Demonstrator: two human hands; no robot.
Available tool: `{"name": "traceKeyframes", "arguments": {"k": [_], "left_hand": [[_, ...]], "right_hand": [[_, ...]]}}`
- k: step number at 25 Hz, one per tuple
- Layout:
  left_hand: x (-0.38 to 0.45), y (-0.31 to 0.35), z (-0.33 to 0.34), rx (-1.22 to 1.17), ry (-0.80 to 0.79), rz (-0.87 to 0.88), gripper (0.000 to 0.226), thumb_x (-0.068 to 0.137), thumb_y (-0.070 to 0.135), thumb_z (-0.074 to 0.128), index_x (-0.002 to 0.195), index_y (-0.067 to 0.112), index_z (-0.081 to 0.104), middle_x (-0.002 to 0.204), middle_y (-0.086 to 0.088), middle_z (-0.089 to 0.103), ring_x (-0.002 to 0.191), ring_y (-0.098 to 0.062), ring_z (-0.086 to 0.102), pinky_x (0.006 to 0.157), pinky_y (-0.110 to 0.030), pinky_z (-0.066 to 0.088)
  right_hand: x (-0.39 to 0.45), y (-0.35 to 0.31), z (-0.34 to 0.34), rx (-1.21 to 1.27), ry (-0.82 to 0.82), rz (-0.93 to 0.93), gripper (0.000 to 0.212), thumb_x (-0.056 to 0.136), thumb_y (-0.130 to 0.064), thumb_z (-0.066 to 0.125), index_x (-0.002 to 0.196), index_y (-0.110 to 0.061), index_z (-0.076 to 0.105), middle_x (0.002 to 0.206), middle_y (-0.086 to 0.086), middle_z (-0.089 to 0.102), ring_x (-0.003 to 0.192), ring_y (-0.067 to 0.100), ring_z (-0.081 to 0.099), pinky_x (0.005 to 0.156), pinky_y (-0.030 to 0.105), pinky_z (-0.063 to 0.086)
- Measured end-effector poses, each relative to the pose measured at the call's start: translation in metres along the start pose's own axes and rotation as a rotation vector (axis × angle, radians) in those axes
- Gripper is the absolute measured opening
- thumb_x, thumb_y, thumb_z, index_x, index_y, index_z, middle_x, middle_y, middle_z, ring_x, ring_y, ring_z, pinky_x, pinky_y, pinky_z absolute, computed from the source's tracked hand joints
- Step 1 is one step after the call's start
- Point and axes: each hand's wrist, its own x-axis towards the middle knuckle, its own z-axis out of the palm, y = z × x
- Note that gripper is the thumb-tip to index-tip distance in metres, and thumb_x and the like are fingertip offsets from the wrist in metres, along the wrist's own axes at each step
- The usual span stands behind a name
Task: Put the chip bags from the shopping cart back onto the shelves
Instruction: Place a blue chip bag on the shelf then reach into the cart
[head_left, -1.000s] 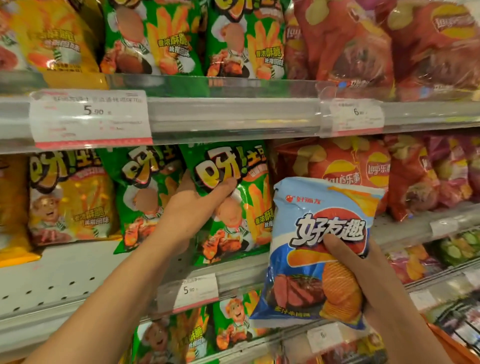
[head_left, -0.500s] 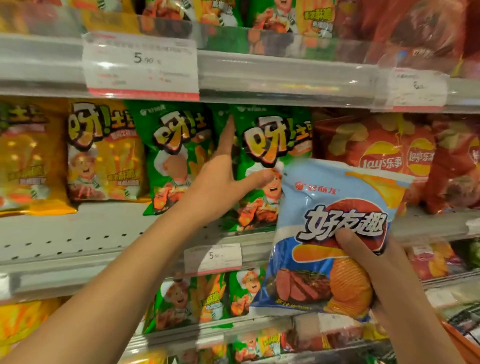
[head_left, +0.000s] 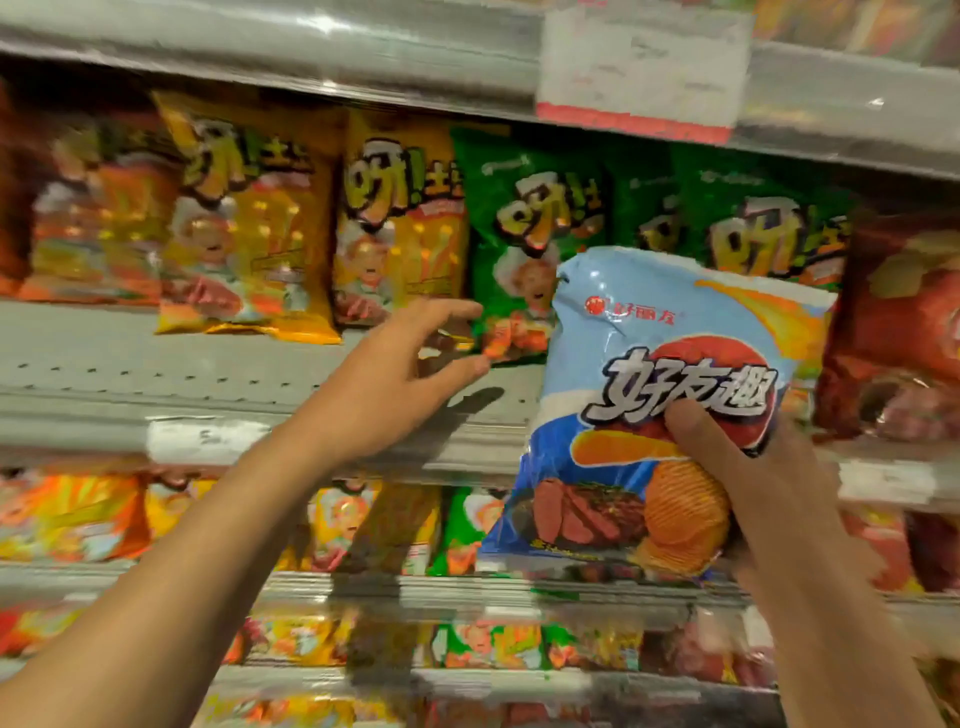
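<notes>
My right hand (head_left: 753, 483) grips a light-blue chip bag (head_left: 649, 374) by its lower right part and holds it upright in front of the middle shelf (head_left: 156, 384). My left hand (head_left: 384, 384) hovers over the shelf's front edge with thumb and fingers spread and nothing in them. Its fingertips are just short of the bottom of a green chip bag (head_left: 524, 234) standing on the shelf. More green bags (head_left: 753, 228) stand behind the blue bag, partly hidden by it. The view is blurred.
Yellow bags (head_left: 249, 223) stand to the left of the green ones, dark red bags (head_left: 893, 322) to the right. A bare strip of shelf lies in front of the yellow bags. A price tag (head_left: 639, 67) hangs on the shelf above. Lower shelves (head_left: 363, 582) hold more bags.
My left hand has let go of the green bag and dropped to the shelf's front edge. The view has swung left, so the bags sit further right. The blue bag stays in my right hand.
</notes>
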Motion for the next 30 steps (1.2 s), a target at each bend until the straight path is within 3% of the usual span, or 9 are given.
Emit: {"name": "traceKeyframes", "arguments": {"k": [3, 5, 9, 12, 14, 17, 20, 27, 30], "left_hand": [[-0.031, -0.033, -0.047, 0.051, 0.008, -0.016, 0.041, 0.096, 0.036, 0.064, 0.136, 0.026, 0.06, 0.129, 0.007, 0.06, 0.117, -0.005, 0.058, 0.096, -0.021, 0.049], [-0.057, -0.058, -0.081, 0.14, 0.028, -0.002, 0.04, 0.097, 0.036, 0.063, 0.135, 0.023, 0.062, 0.131, 0.005, 0.062, 0.12, -0.01, 0.058, 0.101, -0.026, 0.045], [-0.125, -0.123, -0.168, 0.422, 0.074, 0.042, 0.048, 0.098, 0.044, 0.057, 0.14, 0.021, 0.057, 0.142, 0.0, 0.057, 0.136, -0.021, 0.048, 0.115, -0.041, 0.032], [-0.18, -0.183, -0.256, 0.559, 0.156, -0.048, 0.053, 0.099, 0.047, 0.055, 0.147, 0.026, 0.049, 0.15, 0.001, 0.048, 0.146, -0.019, 0.034, 0.121, -0.044, 0.021], [-0.211, -0.217, -0.314, 0.587, 0.192, -0.103, 0.053, 0.098, 0.045, 0.058, 0.146, 0.023, 0.051, 0.149, -0.002, 0.05, 0.143, -0.022, 0.039, 0.119, -0.042, 0.026], [-0.25, -0.262, -0.388, 0.609, 0.225, -0.175, 0.052, 0.096, 0.042, 0.062, 0.143, 0.02, 0.054, 0.142, -0.005, 0.054, 0.134, -0.025, 0.047, 0.11, -0.034, 0.032], [-0.28, -0.302, -0.438, 0.611, 0.249, -0.221, 0.056, 0.096, 0.042, 0.062, 0.146, 0.019, 0.051, 0.144, -0.004, 0.051, 0.135, -0.023, 0.046, 0.109, -0.029, 0.031], [-0.295, -0.39, -0.523, 0.604, 0.37, -0.26, 0.052, 0.096, 0.029, 0.066, 0.144, 0.01, 0.053, 0.15, -0.014, 0.048, 0.146, -0.032, 0.036, 0.119, -0.044, 0.031], [-0.293, -0.422, -0.561, 0.648, 0.382, -0.243, 0.046, 0.096, 0.031, 0.063, 0.134, 0.006, 0.062, 0.135, -0.014, 0.059, 0.134, -0.035, 0.05, 0.111, -0.049, 0.04]], "right_hand": [[-0.003, -0.016, 0.066, -0.011, -0.064, -0.03, 0.082, 0.041, -0.078, 0.087, 0.11, -0.035, 0.076, 0.104, -0.001, 0.08, 0.09, 0.023, 0.078, 0.064, 0.03, 0.061], [-0.008, -0.026, 0.118, 0.002, -0.092, -0.06, 0.089, 0.047, -0.072, 0.088, 0.122, -0.028, 0.07, 0.113, 0.005, 0.078, 0.1, 0.03, 0.076, 0.079, 0.042, 0.061], [-0.023, -0.035, 0.244, 0.063, -0.136, -0.121, 0.073, 0.064, -0.048, 0.087, 0.128, -0.021, 0.066, 0.117, 0.002, 0.077, 0.107, 0.026, 0.074, 0.083, 0.037, 0.062], [-0.039, -0.038, 0.356, 0.094, -0.216, -0.129, 0.084, 0.057, -0.062, 0.087, 0.129, -0.023, 0.066, 0.118, 0.001, 0.077, 0.106, 0.024, 0.074, 0.086, 0.043, 0.061], [-0.049, -0.04, 0.427, 0.135, -0.272, -0.13, 0.081, 0.06, -0.061, 0.086, 0.129, -0.022, 0.066, 0.117, 0.001, 0.077, 0.105, 0.024, 0.075, 0.083, 0.041, 0.062], [-0.059, -0.045, 0.524, 0.244, -0.376, -0.125, 0.051, 0.077, -0.034, 0.075, 0.125, -0.017, 0.068, 0.115, 0.003, 0.077, 0.104, 0.023, 0.075, 0.08, 0.033, 0.063], [-0.062, -0.054, 0.601, 0.275, -0.421, -0.143, 0.042, 0.08, -0.027, 0.072, 0.121, -0.018, 0.069, 0.112, -0.001, 0.079, 0.098, 0.013, 0.076, 0.073, 0.023, 0.061], [-0.046, -0.067, 0.731, 0.34, -0.414, -0.174, 0.049, 0.082, -0.029, 0.074, 0.129, -0.016, 0.066, 0.118, 0.002, 0.077, 0.107, 0.022, 0.074, 0.084, 0.034, 0.062], [-0.028, -0.073, 0.776, 0.339, -0.421, -0.161, 0.034, 0.084, -0.035, 0.072, 0.115, -0.02, 0.074, 0.108, 0.001, 0.079, 0.095, 0.019, 0.077, 0.073, 0.03, 0.062]]}}
